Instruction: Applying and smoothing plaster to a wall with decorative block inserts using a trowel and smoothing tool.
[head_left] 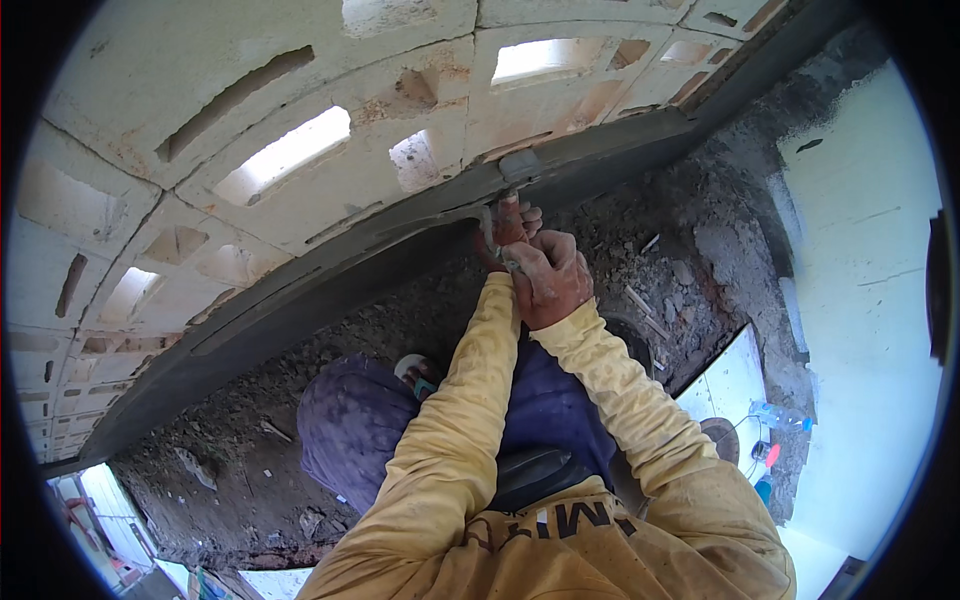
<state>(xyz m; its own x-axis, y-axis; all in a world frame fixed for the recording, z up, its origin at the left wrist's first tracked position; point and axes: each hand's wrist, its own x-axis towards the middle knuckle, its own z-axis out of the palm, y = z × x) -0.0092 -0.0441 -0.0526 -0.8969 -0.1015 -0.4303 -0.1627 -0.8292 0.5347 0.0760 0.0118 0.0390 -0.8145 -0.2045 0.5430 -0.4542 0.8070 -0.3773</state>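
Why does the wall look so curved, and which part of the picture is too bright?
Head view: the fisheye lens bows the block wall and leaves the picture's corners black; head view: light glares white through several openings, while the dirt floor is much dimmer.

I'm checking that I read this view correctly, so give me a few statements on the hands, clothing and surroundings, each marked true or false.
1. The left hand and right hand are close together near the wall. True.
2. Both sleeves are blue. False: the sleeves are yellow.
3. Bright light shows through several openings in the wall. True.
4. A clear bottle is at the picture's left. False: the bottle is at the right.
5. Both hands wear gloves. False: the hands are bare.
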